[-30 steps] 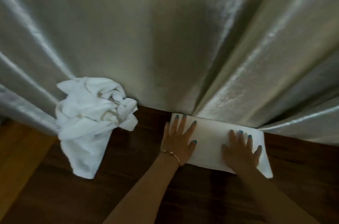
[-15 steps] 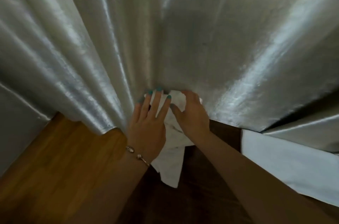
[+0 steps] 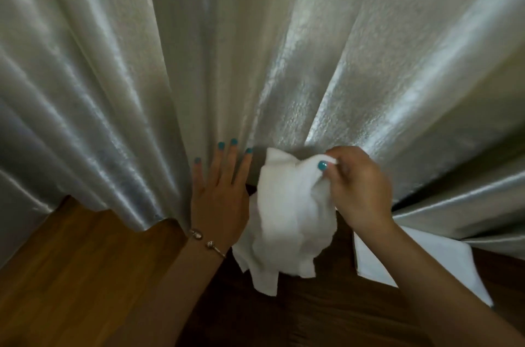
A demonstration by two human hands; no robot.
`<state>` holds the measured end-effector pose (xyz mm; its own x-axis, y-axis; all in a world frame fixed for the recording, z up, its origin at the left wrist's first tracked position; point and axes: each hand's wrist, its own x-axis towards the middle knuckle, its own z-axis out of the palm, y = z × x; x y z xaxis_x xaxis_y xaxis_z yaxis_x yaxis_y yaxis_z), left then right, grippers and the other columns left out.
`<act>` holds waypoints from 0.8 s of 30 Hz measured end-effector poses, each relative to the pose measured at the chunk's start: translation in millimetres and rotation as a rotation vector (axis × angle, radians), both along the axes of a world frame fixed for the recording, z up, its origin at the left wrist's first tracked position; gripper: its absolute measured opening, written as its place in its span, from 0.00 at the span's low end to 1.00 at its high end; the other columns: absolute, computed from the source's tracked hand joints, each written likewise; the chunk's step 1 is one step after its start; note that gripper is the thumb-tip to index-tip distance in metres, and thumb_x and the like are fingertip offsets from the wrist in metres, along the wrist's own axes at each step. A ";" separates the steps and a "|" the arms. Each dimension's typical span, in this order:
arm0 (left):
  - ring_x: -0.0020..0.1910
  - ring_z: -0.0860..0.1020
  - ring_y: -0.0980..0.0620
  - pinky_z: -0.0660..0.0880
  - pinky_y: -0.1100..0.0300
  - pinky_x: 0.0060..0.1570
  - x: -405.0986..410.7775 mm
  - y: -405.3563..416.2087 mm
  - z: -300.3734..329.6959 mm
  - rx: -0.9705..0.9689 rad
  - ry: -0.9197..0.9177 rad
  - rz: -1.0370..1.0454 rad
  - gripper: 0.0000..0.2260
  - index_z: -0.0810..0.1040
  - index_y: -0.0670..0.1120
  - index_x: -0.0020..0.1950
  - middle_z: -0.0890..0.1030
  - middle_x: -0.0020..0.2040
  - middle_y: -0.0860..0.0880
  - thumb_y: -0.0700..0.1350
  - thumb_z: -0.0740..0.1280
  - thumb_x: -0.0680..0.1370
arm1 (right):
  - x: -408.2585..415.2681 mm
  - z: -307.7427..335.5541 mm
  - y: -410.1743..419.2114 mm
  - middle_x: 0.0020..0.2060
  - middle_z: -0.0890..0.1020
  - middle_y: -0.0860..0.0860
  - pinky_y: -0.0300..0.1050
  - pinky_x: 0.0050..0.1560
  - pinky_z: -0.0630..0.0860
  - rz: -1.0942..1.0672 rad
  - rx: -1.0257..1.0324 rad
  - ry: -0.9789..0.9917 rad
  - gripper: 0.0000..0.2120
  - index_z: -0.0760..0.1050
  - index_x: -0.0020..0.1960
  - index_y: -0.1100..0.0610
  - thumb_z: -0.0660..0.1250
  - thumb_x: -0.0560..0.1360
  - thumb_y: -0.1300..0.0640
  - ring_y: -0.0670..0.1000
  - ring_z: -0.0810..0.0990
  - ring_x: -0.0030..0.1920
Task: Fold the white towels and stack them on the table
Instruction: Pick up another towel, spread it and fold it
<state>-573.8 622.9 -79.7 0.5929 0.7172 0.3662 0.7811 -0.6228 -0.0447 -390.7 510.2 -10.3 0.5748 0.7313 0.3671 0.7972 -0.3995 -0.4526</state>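
A crumpled white towel (image 3: pixel 287 221) hangs above the dark wooden table (image 3: pixel 298 315), at the centre of the view. My right hand (image 3: pixel 358 190) pinches its upper right corner between thumb and fingers. My left hand (image 3: pixel 220 193) is to the left of the towel with fingers straight and spread, its fingertips against the curtain; its edge touches the cloth. A folded white towel (image 3: pixel 420 264) lies flat on the table at the right, partly hidden behind my right forearm and under the curtain hem.
A shiny silver-white curtain (image 3: pixel 255 48) fills the upper view and drapes onto the table's far edge. Lighter brown wooden floor (image 3: pixel 74 270) shows at the lower left, beside the table.
Both hands left the folded towel and moved left to the crumpled one. My right hand has lifted it by a corner, and my left hand has slid off it toward the curtain.
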 end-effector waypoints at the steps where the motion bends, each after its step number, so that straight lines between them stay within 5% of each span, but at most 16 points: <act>1: 0.76 0.61 0.42 0.52 0.39 0.71 2.0 -2.3 10.4 -0.003 -0.007 0.006 0.27 0.63 0.49 0.76 0.62 0.77 0.44 0.50 0.58 0.77 | 3.2 10.7 -8.7 0.46 0.77 0.45 0.41 0.42 0.66 0.037 0.034 0.031 0.03 0.78 0.48 0.53 0.67 0.76 0.55 0.47 0.75 0.43; 5: 0.76 0.59 0.43 0.47 0.41 0.72 15.5 -17.6 53.3 -0.042 -0.069 -0.030 0.25 0.64 0.49 0.75 0.62 0.77 0.44 0.50 0.51 0.78 | 20.1 37.2 -32.3 0.41 0.81 0.50 0.40 0.46 0.75 0.173 -0.057 0.127 0.09 0.82 0.40 0.53 0.72 0.68 0.67 0.50 0.81 0.44; 9: 0.76 0.57 0.43 0.51 0.40 0.72 21.0 -31.4 84.8 -0.058 -0.109 -0.097 0.26 0.64 0.47 0.75 0.62 0.77 0.43 0.44 0.59 0.76 | 18.6 73.5 -53.3 0.45 0.79 0.42 0.23 0.50 0.68 0.047 0.185 0.294 0.09 0.81 0.42 0.53 0.72 0.68 0.67 0.33 0.76 0.45; 12: 0.75 0.62 0.40 0.57 0.38 0.71 19.8 -34.9 103.1 -0.093 -0.159 -0.080 0.26 0.69 0.43 0.72 0.65 0.75 0.40 0.41 0.66 0.73 | 11.7 85.1 -56.1 0.44 0.81 0.46 0.31 0.54 0.73 0.143 0.038 0.344 0.07 0.84 0.44 0.58 0.73 0.68 0.68 0.43 0.79 0.46; 15: 0.75 0.62 0.39 0.55 0.40 0.72 9.8 -34.9 114.3 -0.126 -0.241 -0.061 0.23 0.70 0.42 0.71 0.67 0.73 0.39 0.41 0.62 0.75 | 4.3 96.0 -49.5 0.43 0.80 0.45 0.22 0.46 0.67 0.071 0.160 0.319 0.05 0.83 0.46 0.60 0.72 0.70 0.66 0.41 0.77 0.43; 18: 0.72 0.66 0.38 0.58 0.39 0.71 0.6 -33.7 121.9 -0.164 -0.298 -0.039 0.23 0.72 0.41 0.69 0.71 0.70 0.39 0.44 0.55 0.75 | -5.5 100.1 -40.1 0.46 0.84 0.56 0.33 0.48 0.72 0.212 -0.044 0.229 0.07 0.84 0.46 0.62 0.73 0.69 0.67 0.52 0.81 0.46; 20: 0.69 0.70 0.37 0.62 0.40 0.69 -4.1 -31.6 129.0 -0.249 -0.333 -0.054 0.23 0.74 0.39 0.66 0.74 0.67 0.38 0.46 0.52 0.76 | -7.5 104.8 -39.4 0.44 0.84 0.58 0.43 0.49 0.76 0.229 0.029 0.157 0.07 0.84 0.44 0.62 0.72 0.68 0.70 0.56 0.82 0.45; 24: 0.47 0.76 0.41 0.73 0.44 0.53 -2.3 -37.7 158.7 -0.462 -0.549 -0.125 0.18 0.76 0.40 0.51 0.79 0.46 0.40 0.48 0.50 0.81 | -9.9 123.2 -50.0 0.45 0.83 0.57 0.50 0.50 0.79 0.446 -0.057 -0.088 0.08 0.83 0.42 0.62 0.71 0.67 0.72 0.58 0.82 0.47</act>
<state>-576.1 585.2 79.0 0.4984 0.8094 0.3107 0.5372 -0.5696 0.6220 -400.6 460.2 112.9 0.1672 0.9207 0.3528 0.9315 -0.0302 -0.3626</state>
